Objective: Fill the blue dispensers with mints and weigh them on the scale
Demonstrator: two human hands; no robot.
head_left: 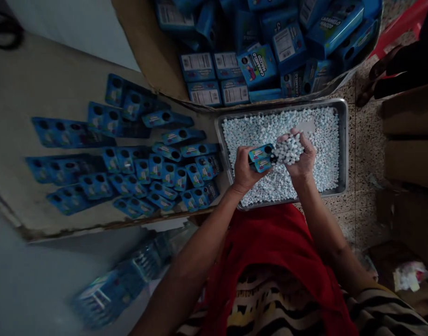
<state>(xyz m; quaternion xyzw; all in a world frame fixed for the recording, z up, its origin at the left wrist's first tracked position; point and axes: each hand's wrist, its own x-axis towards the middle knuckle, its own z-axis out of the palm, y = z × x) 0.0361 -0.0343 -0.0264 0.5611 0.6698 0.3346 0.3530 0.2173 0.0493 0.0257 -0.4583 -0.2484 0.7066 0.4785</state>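
Observation:
A metal tray [344,154] is filled with small white and pale-blue candies [256,128]. Over its middle, my right hand [303,161] is cupped palm up around a heap of these candies [288,148]. My left hand [245,170] grips two small blue candy boxes [261,157] side by side, their ends tilted toward the heap. Some candies touch or lie very near the box openings. The inside of the boxes is hidden.
Many blue boxes with dark round holes [168,172] stand in rows on the table [11,116] at left. A large cardboard carton [137,42] of blue boxes sits behind the tray. Stacked brown boxes [410,161] and a person's feet [369,84] are at right.

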